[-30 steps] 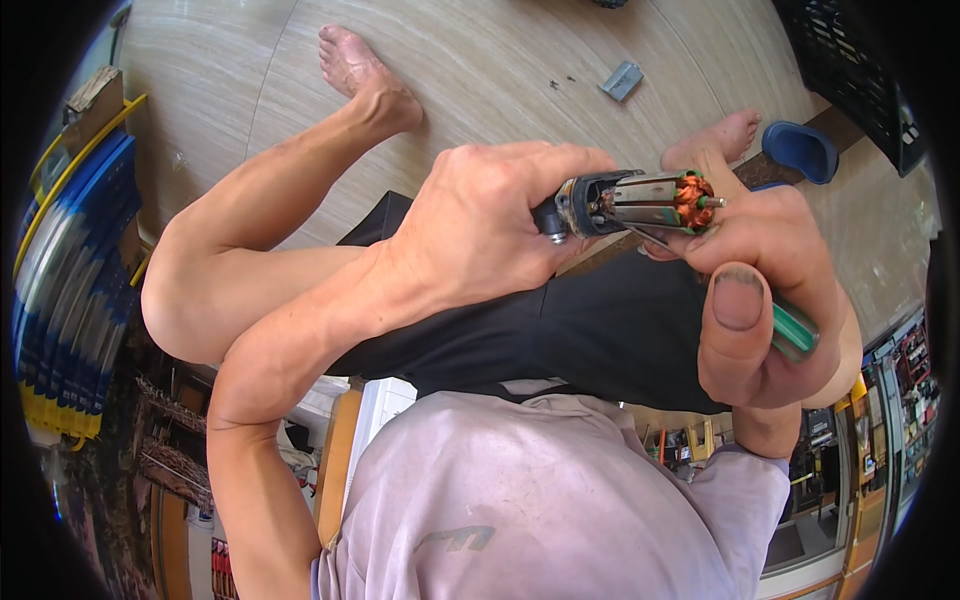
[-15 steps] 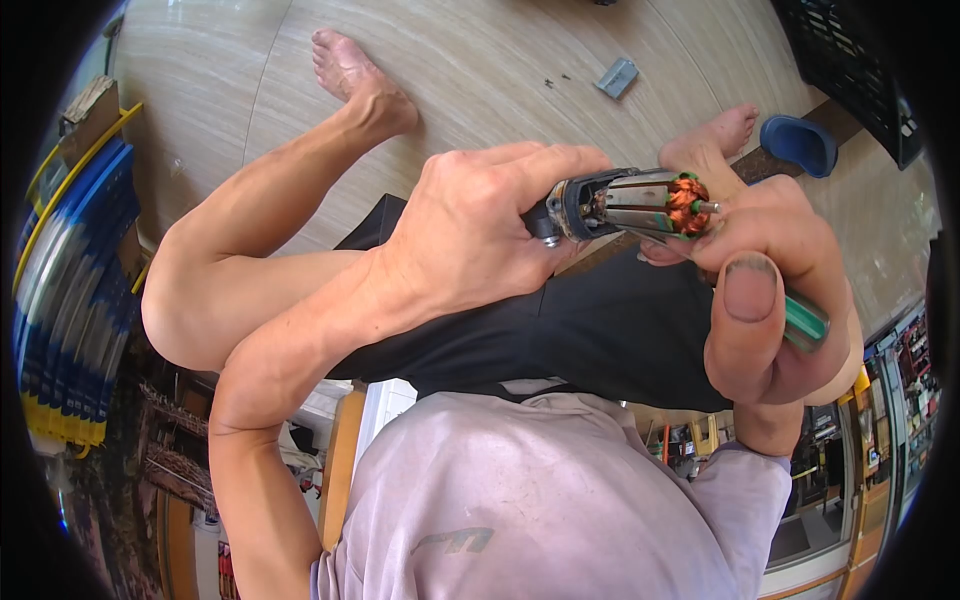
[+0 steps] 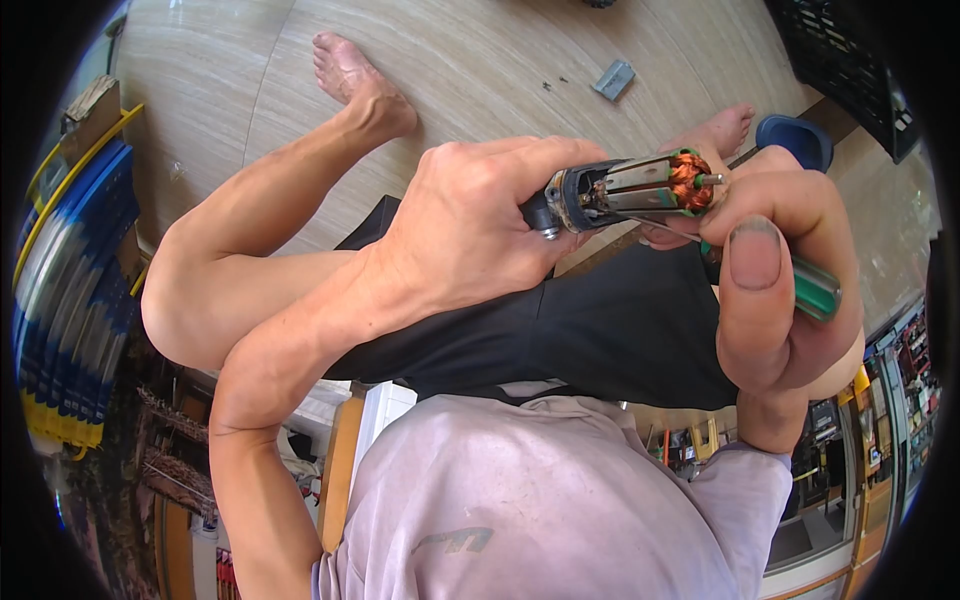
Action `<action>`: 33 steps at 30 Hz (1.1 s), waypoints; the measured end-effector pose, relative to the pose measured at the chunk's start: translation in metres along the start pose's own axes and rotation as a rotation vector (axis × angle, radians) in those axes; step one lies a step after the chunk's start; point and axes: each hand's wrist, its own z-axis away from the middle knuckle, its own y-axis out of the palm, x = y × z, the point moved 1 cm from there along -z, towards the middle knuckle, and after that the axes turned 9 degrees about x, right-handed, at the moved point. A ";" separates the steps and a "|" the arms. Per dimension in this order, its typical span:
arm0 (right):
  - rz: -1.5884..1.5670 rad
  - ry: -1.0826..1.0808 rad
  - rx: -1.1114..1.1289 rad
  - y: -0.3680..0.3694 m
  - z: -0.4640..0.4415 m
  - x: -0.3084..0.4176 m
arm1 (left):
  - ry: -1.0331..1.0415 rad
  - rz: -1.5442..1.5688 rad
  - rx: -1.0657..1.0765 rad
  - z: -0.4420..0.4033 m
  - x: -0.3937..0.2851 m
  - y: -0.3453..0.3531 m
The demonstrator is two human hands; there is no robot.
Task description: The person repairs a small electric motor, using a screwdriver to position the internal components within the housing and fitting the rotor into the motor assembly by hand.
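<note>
Above the floor (image 3: pixel 480 80), the left hand (image 3: pixel 485 215) clasps a dark motor housing (image 3: pixel 570 206); the right hand (image 3: pixel 800 250) curls round a green-handled tool (image 3: pixel 818 291).

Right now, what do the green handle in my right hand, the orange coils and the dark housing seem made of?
Green handle: probably glossy translucent plastic, given its bright highlights. Orange coils: likely copper wire, from the shiny reddish strands. Dark housing: perhaps plastic, from its dull, smudged surface; metal's possible.

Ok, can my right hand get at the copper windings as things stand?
Probably yes: the right hand, though holding a green-handled tool, is right beside the copper windings, and their upper side looks uncovered.
</note>
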 end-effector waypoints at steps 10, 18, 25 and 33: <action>-0.119 -0.065 -0.037 0.000 0.010 -0.003 | 0.090 -0.065 -0.040 0.002 -0.004 -0.002; -0.106 -0.068 -0.124 0.004 0.015 0.005 | 0.165 -0.095 -0.104 0.001 -0.007 -0.003; -0.210 -0.041 -0.118 0.002 0.013 0.001 | 0.118 -0.042 -0.054 0.006 -0.009 -0.003; -0.223 -0.069 -0.152 0.008 0.011 -0.001 | 0.128 -0.080 -0.123 0.006 -0.005 -0.004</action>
